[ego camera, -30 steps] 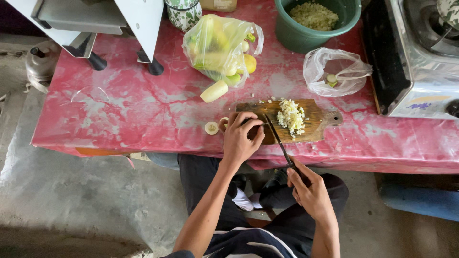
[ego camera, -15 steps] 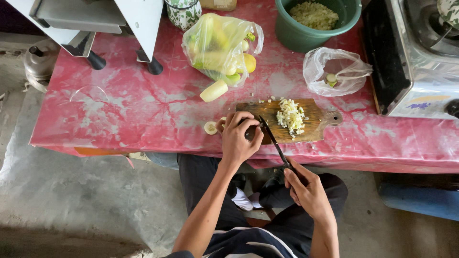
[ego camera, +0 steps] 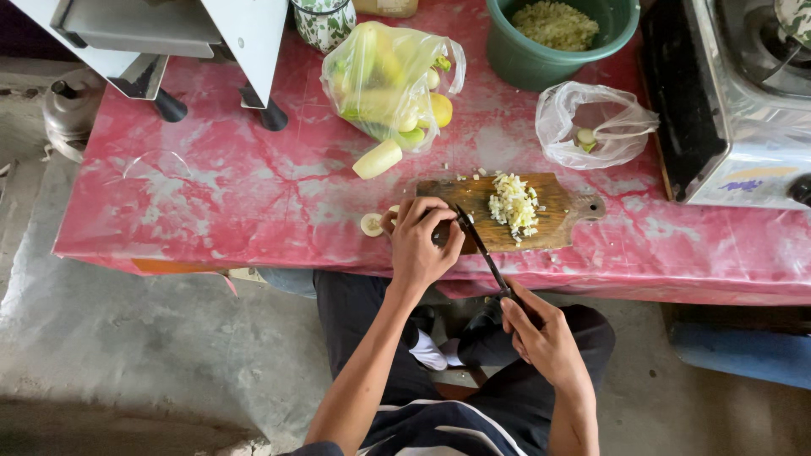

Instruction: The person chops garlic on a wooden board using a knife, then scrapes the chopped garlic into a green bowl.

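Head view, looking straight down. Right hand closed around the handle of a dark knife, off the near edge of the wooden cutting board. Blade runs on a diagonal, from the hand up and left to its tip on the board's near-left part. Left hand sits curled at the board's left end, fingers bent down over a piece of vegetable; the piece itself is hidden under the hand, so the hold reads as a pinning grip, not confirmed. Knife tip lies right against those fingertips, on their right side. Left hand is the nearer one to the piece; the right reaches it only through the blade.

Counts, all placed from the board:
- one heap of chopped pale vegetable on its middle
- one cut round slice just off its left end, on the pink tablecloth
- one peeled stub beyond its far-left corner
- one clear bag of yellow-green vegetables farther back
- one small bag with scraps beyond its right end
- one green bucket of chopped bits at the far side
- one gas stove well to its right
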